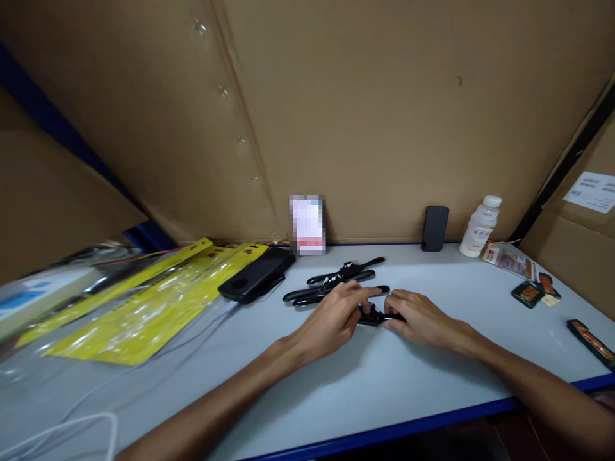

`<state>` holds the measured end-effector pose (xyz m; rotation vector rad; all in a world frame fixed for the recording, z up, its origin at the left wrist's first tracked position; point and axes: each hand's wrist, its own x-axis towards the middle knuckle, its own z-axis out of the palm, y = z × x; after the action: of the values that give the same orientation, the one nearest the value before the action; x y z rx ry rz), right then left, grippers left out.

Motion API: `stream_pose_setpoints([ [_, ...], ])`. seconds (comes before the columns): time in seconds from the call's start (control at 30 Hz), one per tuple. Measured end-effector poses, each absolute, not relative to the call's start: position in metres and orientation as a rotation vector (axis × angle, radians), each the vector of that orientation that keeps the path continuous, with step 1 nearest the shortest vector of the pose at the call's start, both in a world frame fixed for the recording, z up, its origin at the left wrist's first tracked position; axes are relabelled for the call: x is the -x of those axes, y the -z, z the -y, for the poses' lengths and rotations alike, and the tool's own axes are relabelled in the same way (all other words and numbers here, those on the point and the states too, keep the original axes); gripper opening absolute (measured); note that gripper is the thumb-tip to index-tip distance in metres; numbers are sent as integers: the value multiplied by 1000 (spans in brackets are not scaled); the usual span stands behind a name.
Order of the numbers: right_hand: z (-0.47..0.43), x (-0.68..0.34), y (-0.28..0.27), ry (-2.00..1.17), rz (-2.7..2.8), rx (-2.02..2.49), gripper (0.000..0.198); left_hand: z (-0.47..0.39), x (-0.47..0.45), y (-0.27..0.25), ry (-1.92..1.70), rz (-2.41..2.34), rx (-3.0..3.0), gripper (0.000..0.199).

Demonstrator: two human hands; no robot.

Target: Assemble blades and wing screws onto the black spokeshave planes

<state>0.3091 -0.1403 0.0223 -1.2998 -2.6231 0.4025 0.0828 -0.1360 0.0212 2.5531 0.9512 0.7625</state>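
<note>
Several black two-handled tools that look like spokeshaves lie side by side in the middle of the table, a spokeshave point(346, 270) with a shiny centre farthest back. Another spokeshave point(372, 315) is between my hands, low over the tabletop. My left hand point(339, 314) grips its left part, fingers bent around the middle and hiding that handle. Closed on the right handle is my right hand point(416, 317), thumb below and fingers curled. Small parts at the tool's centre are too covered to make out.
Yellow plastic packages point(158, 307) and a black power bank point(257, 274) with a cable lie left. A blurred bright card point(307, 224), a dark phone point(435, 228) and a white bottle point(480, 227) stand by the cardboard wall point(365, 128). Small snack packets point(527, 294) lie right.
</note>
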Motion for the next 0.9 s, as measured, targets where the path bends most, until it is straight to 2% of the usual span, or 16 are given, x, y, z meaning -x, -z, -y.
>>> stream_pose_setpoints([
  [0.13,140,-310,-20,-399,2631,1284,6,132,-80,-15,-784,-1052,-2555,64],
  [0.53,140,-310,-22,-403,2621,1287,6,133,-83,-20,-645,-1268,-2634,53],
  [0.73,140,-310,-22,-405,2623,1301,6,135,-85,-24,-524,-1330,-2602,42],
  [0.9,142,-309,-24,-408,2621,1301,5,133,-82,-18,-672,-1198,-2587,49],
])
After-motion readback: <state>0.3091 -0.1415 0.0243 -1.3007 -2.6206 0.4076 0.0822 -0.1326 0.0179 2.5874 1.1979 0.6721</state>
